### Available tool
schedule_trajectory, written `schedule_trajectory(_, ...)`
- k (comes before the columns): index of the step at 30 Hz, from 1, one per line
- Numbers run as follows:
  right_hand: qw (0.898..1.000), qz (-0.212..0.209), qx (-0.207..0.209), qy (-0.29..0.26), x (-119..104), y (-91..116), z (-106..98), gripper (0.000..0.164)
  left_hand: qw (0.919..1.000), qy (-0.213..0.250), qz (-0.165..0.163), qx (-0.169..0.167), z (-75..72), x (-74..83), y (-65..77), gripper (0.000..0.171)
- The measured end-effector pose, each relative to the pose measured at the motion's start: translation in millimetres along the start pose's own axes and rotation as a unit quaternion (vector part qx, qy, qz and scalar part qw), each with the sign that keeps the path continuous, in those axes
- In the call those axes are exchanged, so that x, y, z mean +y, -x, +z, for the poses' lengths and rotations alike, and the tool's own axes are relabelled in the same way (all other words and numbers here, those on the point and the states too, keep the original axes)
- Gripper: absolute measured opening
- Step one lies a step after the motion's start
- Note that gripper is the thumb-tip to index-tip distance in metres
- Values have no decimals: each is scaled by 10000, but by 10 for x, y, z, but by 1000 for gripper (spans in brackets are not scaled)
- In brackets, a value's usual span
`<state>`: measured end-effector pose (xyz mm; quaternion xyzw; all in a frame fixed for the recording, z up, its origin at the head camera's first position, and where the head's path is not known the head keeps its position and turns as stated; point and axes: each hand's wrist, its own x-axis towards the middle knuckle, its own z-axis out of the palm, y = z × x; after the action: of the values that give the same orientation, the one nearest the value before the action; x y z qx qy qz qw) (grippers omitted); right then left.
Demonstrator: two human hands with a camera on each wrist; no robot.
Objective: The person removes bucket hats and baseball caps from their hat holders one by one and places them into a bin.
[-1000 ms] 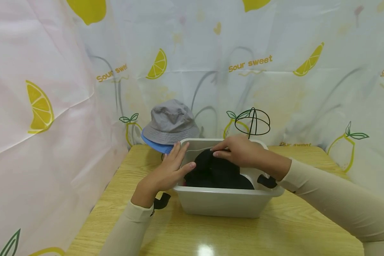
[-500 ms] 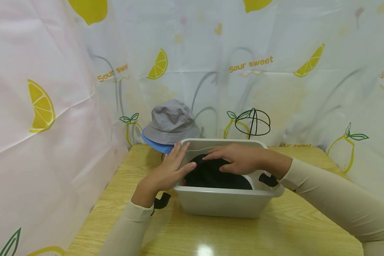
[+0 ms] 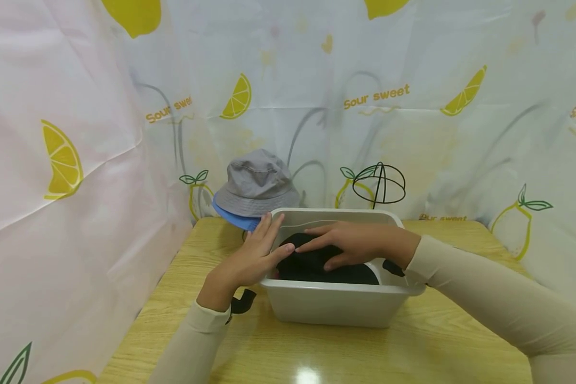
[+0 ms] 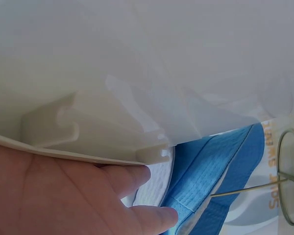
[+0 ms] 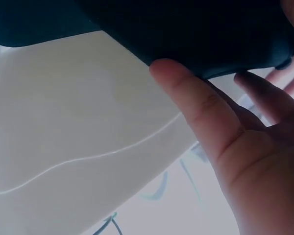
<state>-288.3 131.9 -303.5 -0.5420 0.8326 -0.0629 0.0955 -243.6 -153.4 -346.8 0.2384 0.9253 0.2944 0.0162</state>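
A black cap (image 3: 307, 265) lies in the white plastic basin (image 3: 336, 305) on the table. My right hand (image 3: 352, 242) reaches in over the basin's right side, its fingers loosely spread over the cap. In the right wrist view the fingertips sit right at the edge of the dark cap (image 5: 201, 34). My left hand (image 3: 252, 258) rests at the basin's left rim, fingers straight and thumb apart. Seen from the left wrist, fingers (image 4: 120, 178) lie along the outside of the basin wall (image 4: 137, 58).
Behind the basin on the left, a grey bucket hat (image 3: 259, 178) sits over a blue hat (image 3: 235, 217). A black wire hat stand (image 3: 379, 184) rises behind the basin on the right. The wooden table (image 3: 336, 352) meets a lemon-print cloth (image 3: 288, 80) at the back and left.
My right hand has let go of the pinched-up top of the black cap and spread its fingers, moving slightly down and left. The cap's raised part has sunk. My left hand has stayed put.
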Motion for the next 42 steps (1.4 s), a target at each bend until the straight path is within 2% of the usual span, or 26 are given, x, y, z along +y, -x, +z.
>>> schedule_trajectory(9,9998,-99,-140,134,-53,-123,70,71,10000,-3,20,7,4,-9,10,84)
schedule_trajectory(22,9979,161,-508,363,-37,-212,173,71,10000,19,53,20,7,-20,9,84)
schedule_trajectory(33,9955,-254,-607,681,-47,-276,257,68,9999,-35,109,79,-6,-29,-6,84)
schedule_trajectory(37,9945,-293,-637,776,-49,-285,276,68,9999,-52,90,87,-7,-25,-12,84)
schedule_trajectory(42,9961,-169,-654,574,-29,-263,274,68,9999,-56,79,40,2,-16,-12,84)
